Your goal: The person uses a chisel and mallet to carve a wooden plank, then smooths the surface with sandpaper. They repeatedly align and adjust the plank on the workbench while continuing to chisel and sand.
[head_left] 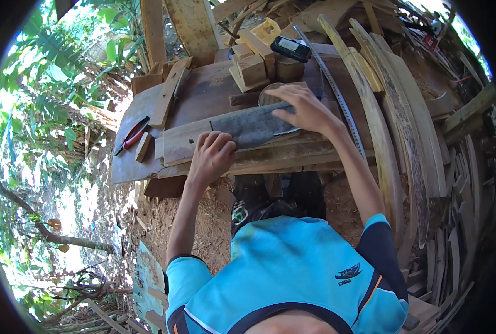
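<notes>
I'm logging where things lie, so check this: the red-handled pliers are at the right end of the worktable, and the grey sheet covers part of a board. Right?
Not quite: the head view shows the red-handled pliers at the worktable's left end. The grey sheet does cover part of a board.

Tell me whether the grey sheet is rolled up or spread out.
Spread out: the grey sheet lies along the board, the left hand at its near edge. Doubled underneath: cannot tell.
</notes>
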{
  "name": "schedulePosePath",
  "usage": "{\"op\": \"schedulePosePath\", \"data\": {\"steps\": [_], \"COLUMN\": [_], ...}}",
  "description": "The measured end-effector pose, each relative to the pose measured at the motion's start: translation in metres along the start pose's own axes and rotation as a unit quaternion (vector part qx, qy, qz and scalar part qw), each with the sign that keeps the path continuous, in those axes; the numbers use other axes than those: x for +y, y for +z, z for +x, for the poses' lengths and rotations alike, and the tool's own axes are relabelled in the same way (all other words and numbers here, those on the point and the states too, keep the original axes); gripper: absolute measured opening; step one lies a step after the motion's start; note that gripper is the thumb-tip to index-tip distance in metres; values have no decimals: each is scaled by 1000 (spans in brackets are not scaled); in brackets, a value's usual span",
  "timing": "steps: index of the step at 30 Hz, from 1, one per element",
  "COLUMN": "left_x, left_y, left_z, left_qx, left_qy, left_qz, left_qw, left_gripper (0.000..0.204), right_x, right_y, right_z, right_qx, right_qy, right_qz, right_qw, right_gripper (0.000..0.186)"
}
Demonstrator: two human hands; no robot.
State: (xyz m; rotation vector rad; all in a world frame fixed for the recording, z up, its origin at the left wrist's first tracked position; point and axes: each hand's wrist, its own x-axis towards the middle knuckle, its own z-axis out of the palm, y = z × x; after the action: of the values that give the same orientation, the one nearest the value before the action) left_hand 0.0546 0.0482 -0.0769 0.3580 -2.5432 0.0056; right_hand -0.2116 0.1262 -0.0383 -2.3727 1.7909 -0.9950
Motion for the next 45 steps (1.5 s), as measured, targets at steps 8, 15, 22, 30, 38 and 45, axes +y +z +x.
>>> {"op": "schedulePosePath", "data": {"steps": [8,15,22,30,38,45], "left_x": [34,49,67,65,57,60], "left_y": [22,23,-16,-28,-46,-45], "left_z": [-29,-27,15,44,33,-21], "left_qx": [95,343,206,243,228,107], "left_qy": [-211,-271,-234,-156,-113,-174], "left_qz": [26,-175,-802,-602,-459,-547], "left_qw": [972,882,509,745,851,812], "left_gripper": [31,57,69,32,22,40], "right_x": [-21,-25,-63,-63,-57,-84], "right_y": [13,-7,-48,-64,-72,-10], "right_z": [64,68,36,24,5,-38], "right_qx": [-332,-296,-117,-77,-174,-124], "right_qy": [28,-25,30,-93,-56,89], "right_qz": [-60,165,349,443,483,397], "right_qw": [941,940,929,888,857,905], "right_gripper": [51,39,42,29,40,36]}}
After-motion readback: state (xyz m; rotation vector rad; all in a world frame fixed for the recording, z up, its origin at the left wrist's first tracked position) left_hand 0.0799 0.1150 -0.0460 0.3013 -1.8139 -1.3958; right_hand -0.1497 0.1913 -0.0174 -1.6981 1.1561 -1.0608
